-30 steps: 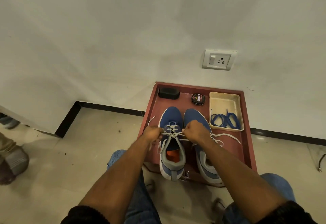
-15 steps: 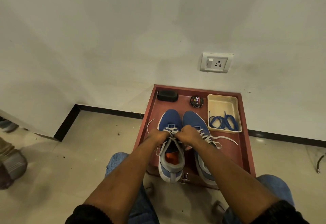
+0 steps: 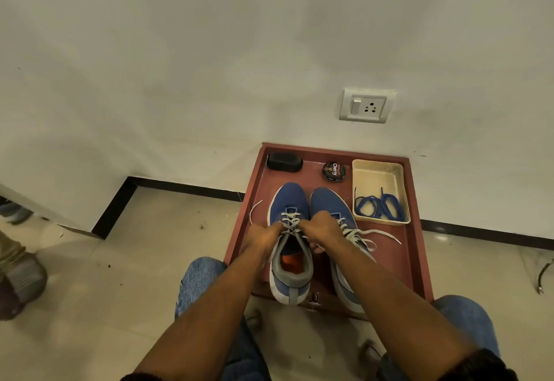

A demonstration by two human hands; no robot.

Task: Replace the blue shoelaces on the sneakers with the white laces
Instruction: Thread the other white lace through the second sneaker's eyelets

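Observation:
Two blue sneakers stand side by side on a red-brown tray [image 3: 415, 260]. The left sneaker [image 3: 289, 201] carries a white lace [image 3: 290, 221] through its eyelets. My left hand [image 3: 263, 236] and my right hand [image 3: 322, 229] grip that lace on either side of the tongue, fingers curled. A loose white end [image 3: 254, 209] trails to the left. The right sneaker [image 3: 328, 201] also has a white lace [image 3: 377, 234], its ends lying loose across the tray. The blue laces [image 3: 379, 207] lie bunched in a cream dish [image 3: 377, 171].
A black brush [image 3: 284, 162] and a round polish tin [image 3: 333, 171] sit at the tray's far edge, against the wall. A wall socket [image 3: 366, 107] is above. My knees in jeans flank the tray. Another person's shoe [image 3: 21, 281] is at far left.
Both hands have drawn closer together over the left sneaker's tongue, still holding the white lace. The view has shifted slightly downward.

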